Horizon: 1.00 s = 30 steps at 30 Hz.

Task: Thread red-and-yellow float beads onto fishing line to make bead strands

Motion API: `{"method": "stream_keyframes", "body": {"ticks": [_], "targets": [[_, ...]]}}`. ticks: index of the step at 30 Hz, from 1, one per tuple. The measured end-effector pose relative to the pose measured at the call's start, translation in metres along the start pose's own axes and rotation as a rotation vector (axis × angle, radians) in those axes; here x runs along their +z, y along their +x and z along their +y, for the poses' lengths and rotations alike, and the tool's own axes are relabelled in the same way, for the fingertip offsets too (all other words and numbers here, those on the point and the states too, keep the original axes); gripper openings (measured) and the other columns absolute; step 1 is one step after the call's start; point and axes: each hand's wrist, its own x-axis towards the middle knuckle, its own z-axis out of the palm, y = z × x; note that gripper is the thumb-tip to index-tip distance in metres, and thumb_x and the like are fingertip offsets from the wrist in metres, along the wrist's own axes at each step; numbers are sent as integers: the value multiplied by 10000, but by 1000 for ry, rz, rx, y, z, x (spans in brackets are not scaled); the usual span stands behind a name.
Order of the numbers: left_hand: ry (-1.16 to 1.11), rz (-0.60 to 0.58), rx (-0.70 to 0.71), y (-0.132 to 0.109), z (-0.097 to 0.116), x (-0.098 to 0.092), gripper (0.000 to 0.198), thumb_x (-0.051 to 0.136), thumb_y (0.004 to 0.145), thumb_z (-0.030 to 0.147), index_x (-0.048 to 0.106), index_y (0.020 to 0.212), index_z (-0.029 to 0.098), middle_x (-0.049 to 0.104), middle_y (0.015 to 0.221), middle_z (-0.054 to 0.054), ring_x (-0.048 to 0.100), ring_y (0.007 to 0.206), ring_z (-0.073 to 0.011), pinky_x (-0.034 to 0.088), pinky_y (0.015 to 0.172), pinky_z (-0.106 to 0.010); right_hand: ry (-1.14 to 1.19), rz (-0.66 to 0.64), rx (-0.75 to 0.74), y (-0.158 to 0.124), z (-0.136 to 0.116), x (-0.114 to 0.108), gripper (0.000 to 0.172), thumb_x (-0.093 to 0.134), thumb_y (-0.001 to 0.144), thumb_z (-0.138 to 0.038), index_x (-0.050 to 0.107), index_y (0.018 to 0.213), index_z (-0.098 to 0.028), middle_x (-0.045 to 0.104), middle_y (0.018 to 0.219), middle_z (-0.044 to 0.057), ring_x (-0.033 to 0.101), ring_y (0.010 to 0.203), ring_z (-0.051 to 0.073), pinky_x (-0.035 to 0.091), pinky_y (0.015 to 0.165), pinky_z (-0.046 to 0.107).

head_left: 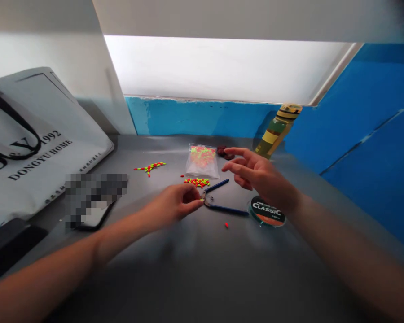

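Observation:
My left hand (177, 202) rests on the grey table with its fingertips pinched together by the jaws of small blue-handled pliers (218, 197); what the pinch holds is too small to name. My right hand (256, 172) hovers above the table with fingers spread, holding nothing, just right of a clear bag of red and yellow-green beads (202, 160). A loose pile of the same beads (197, 181) lies between the bag and my left hand. A strung row of beads (150, 167) lies further left. One red bead (226, 224) sits alone nearer me.
A round spool labelled CLASSIC (267, 211) lies under my right wrist. A yellow-green bottle (278, 129) leans against the blue wall. A small dark object (224, 152) sits behind the bag. A white tote bag (37, 143) and a phone (94, 211) occupy the left.

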Motion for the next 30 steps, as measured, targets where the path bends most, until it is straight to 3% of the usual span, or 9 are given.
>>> {"method": "stream_keyframes", "body": {"ticks": [3,7,10,14,16,20,23,26,30], "targets": [[220,-98,8,-3,7,-22,175,610,866,312,638,744,190,637,644,8,537,542,-125,340,477,-224,-84,-72,-91,6,9,-2,694,632,882,-432,366,1493,-241,513,1441,154,618,1090,248,537,841,383],[627,-150,27,-8,3,-32,104,665,782,215,644,680,215,628,611,4,519,527,-144,275,491,-250,-432,-94,-79,17,28,-14,683,548,946,-418,288,1558,-261,353,1594,129,419,1402,308,374,1112,505],[790,-129,49,-11,-7,-36,135,653,733,172,606,615,218,594,580,-4,475,503,-152,269,503,-270,-669,-9,-41,18,27,-28,486,574,922,-390,555,1376,-216,557,1426,143,548,1267,323,426,1041,481],[783,-101,101,-16,-28,-47,218,627,750,250,561,544,223,536,535,-12,438,484,-152,328,529,-277,-669,-562,201,2,6,-26,329,527,932,-442,730,981,-188,718,810,81,639,670,204,474,612,323],[769,-97,97,-17,-40,-52,276,621,762,294,540,507,225,492,499,-12,431,482,-158,339,534,-282,-746,-749,178,-8,0,-14,258,652,844,-371,739,1020,-205,702,796,50,607,657,176,416,568,279],[807,-37,88,-15,-54,-54,291,582,787,268,538,503,220,472,504,-23,460,513,-172,382,566,-290,-873,-808,186,-13,3,7,256,695,768,-271,721,1009,-188,696,879,51,598,720,175,380,568,257],[932,-2,119,-10,-47,-42,177,538,796,131,633,660,193,601,672,-66,553,620,-200,442,669,-328,-827,-850,232,-7,10,9,163,643,821,-272,718,919,-165,702,869,56,602,734,171,386,588,252],[983,157,228,-6,-29,-11,305,486,870,78,664,1100,170,676,1102,-142,627,965,-263,465,860,-397,-687,-908,263,1,21,4,225,630,859,-342,718,929,-147,697,853,51,590,744,163,401,626,248],[672,208,565,-7,-19,46,305,481,967,230,567,1258,193,650,1234,-124,657,1003,-226,515,855,-360,-445,-903,216,5,36,0,243,655,843,-377,711,846,-140,624,735,-1,526,682,128,390,622,231]]}}
